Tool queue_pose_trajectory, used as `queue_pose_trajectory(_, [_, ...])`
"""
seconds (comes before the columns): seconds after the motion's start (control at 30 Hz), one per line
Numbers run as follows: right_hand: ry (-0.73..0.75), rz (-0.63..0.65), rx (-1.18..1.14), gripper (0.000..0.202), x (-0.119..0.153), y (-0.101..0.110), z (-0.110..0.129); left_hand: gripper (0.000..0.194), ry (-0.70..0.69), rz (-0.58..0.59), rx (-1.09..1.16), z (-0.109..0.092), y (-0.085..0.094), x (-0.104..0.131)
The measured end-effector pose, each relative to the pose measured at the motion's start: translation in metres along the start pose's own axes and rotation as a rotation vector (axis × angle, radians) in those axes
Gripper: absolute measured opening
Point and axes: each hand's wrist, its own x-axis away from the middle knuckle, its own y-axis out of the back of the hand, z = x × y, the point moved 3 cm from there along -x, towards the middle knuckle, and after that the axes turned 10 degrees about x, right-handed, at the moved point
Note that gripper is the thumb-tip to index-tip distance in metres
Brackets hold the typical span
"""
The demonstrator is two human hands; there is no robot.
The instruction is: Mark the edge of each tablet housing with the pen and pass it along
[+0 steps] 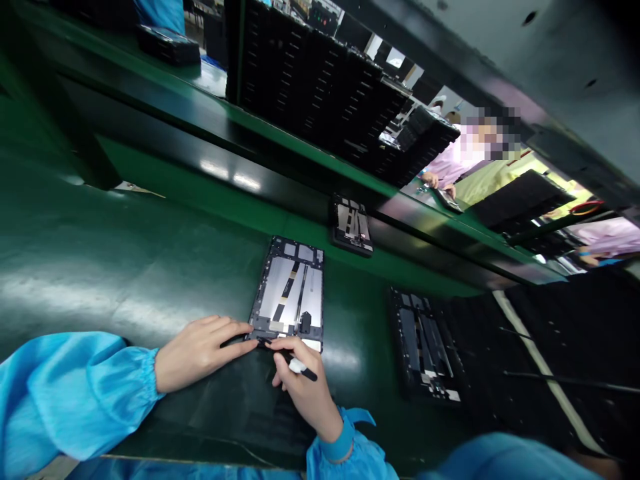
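An opened tablet (289, 290) lies flat on the green bench, its silver inside, dark frame and ribbon cables facing up. My left hand (200, 352) rests at its near left corner, fingers stretched out, with fingertips touching the edge. In my right hand (303, 380) is a slim black-and-white tool (303, 369), pinched like a pen. Its tip meets the tablet's near edge, close to my left fingertips; the exact contact point is too small to make out.
Another opened tablet (353, 225) sits behind, against the ledge. To the right, one more opened tablet (425, 347) lies beside black trays (540, 353). Stacked black trays (310, 87) stand beyond the ledge. Co-workers' hands (440, 183) show across the line. A metal beam (500, 80) hangs overhead.
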Motion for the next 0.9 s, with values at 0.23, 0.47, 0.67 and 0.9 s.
queue_pose_trajectory(0.23, [-0.271,-0.066,-0.336,0.041,0.014,0.014,-0.02,0.025,-0.118,0.159,0.162,-0.05,-0.001,0.014])
queue_pose_trajectory(0.47, [-0.278,0.041,-0.199,0.04,0.027,0.008,-0.027,0.028,-0.113,0.216,0.116,-0.052,-0.005,0.015])
queue_pose_trajectory(0.67, [-0.106,0.036,0.157,0.018,0.018,0.009,-0.012,0.025,-0.126,0.222,0.173,-0.05,-0.005,0.012])
queue_pose_trajectory(0.9, [-0.112,0.11,0.226,0.015,0.017,0.007,-0.011,0.026,-0.123,0.199,0.201,-0.051,-0.005,0.012])
